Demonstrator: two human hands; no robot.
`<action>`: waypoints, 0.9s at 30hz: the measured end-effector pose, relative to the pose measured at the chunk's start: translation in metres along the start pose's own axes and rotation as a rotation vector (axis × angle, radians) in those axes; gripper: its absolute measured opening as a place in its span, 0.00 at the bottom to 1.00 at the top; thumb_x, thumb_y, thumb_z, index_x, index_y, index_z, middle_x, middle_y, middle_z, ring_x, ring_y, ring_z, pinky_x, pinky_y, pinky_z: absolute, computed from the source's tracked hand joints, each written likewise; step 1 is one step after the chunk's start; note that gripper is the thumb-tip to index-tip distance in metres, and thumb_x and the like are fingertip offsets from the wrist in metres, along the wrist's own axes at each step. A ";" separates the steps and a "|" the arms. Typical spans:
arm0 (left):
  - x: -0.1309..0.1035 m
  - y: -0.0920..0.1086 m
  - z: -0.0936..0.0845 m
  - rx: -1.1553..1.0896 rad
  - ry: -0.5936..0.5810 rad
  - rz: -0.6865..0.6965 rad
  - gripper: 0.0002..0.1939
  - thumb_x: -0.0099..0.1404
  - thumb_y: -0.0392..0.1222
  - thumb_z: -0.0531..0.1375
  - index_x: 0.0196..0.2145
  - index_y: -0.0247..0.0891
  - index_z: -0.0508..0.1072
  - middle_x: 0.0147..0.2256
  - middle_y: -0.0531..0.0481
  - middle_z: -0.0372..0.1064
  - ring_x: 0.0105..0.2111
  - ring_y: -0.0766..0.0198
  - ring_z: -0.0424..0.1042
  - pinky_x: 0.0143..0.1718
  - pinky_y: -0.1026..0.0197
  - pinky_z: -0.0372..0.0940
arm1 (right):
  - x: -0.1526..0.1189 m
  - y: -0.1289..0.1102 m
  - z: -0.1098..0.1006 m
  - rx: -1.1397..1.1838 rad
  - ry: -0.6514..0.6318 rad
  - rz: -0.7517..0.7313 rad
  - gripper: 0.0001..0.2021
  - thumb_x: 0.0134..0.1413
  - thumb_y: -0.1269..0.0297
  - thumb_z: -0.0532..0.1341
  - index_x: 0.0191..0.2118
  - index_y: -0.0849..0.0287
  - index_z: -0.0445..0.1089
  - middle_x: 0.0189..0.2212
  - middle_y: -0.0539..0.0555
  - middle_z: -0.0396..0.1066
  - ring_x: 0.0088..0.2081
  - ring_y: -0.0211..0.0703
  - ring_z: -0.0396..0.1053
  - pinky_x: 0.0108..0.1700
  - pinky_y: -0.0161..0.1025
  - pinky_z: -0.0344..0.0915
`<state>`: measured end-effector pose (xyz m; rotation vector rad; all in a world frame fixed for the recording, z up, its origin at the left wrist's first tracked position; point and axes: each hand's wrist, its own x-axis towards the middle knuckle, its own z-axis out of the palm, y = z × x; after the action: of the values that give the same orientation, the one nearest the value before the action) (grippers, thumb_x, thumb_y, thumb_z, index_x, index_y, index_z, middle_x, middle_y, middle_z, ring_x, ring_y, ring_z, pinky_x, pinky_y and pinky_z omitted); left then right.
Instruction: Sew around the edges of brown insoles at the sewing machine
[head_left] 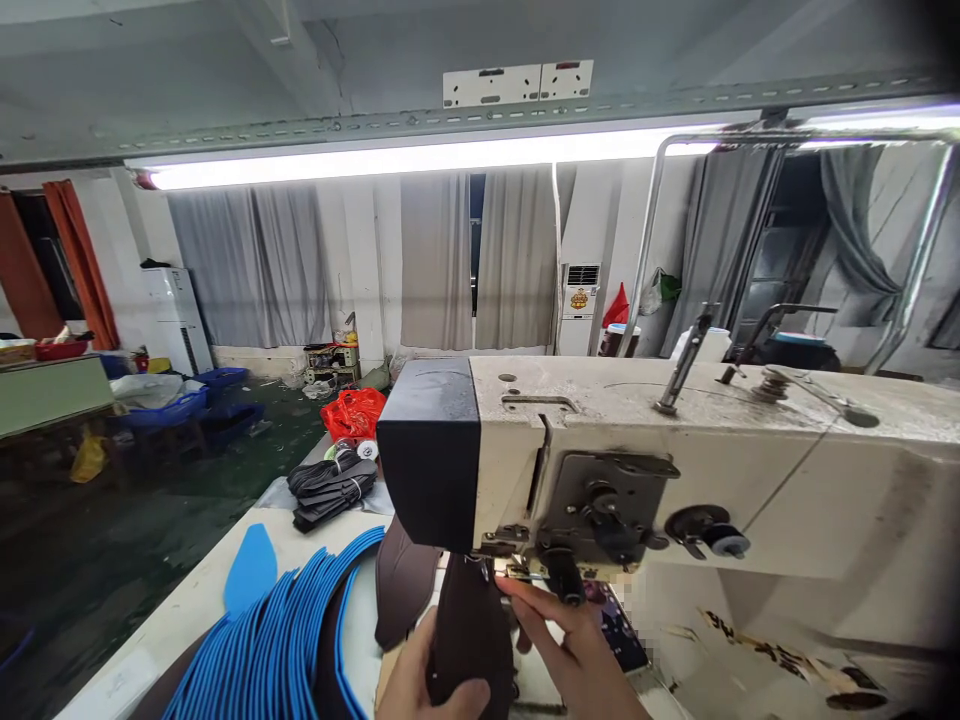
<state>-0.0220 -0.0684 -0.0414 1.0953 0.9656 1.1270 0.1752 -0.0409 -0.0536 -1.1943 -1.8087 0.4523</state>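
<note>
Under the head of a white sewing machine lies a dark brown insole-shaped piece, its far end at the needle area. My left hand grips its near left edge, with the thumb on top. Close to the needle, my right hand has its index fingertip at the piece's right edge and its other fingers curled. Whatever lies between those fingers is hidden. Another dark brown piece rests just left of the one I hold. Further left stands a curved row of blue-edged pieces.
A blue piece lies behind the row on the white table. Bundled black strips and a red plastic bag sit at the table's far end. A phone-like dark screen is beneath the machine arm, right of my right hand.
</note>
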 end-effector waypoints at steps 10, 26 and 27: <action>0.025 0.042 -0.010 0.000 -0.166 -0.052 0.18 0.47 0.43 0.69 0.37 0.35 0.76 0.32 0.48 0.76 0.36 0.55 0.73 0.38 0.60 0.65 | 0.002 -0.001 -0.001 0.041 -0.044 0.018 0.23 0.64 0.49 0.50 0.51 0.53 0.75 0.15 0.51 0.74 0.15 0.40 0.70 0.19 0.31 0.66; 0.047 0.012 0.017 -0.167 0.046 -0.044 0.25 0.45 0.45 0.68 0.41 0.35 0.73 0.37 0.43 0.75 0.34 0.56 0.72 0.28 0.61 0.67 | 0.001 -0.005 0.003 0.083 0.056 0.010 0.22 0.64 0.48 0.51 0.48 0.53 0.77 0.20 0.51 0.76 0.20 0.39 0.73 0.23 0.30 0.68; 0.049 0.014 0.018 -0.152 0.067 -0.050 0.23 0.45 0.44 0.68 0.40 0.35 0.73 0.37 0.43 0.75 0.32 0.58 0.72 0.27 0.62 0.66 | 0.001 -0.005 0.002 0.074 0.041 0.016 0.22 0.64 0.49 0.51 0.48 0.53 0.77 0.19 0.51 0.76 0.20 0.39 0.73 0.21 0.30 0.67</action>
<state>0.0016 -0.0219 -0.0261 0.9112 0.9378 1.1823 0.1704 -0.0424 -0.0507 -1.1594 -1.7340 0.4966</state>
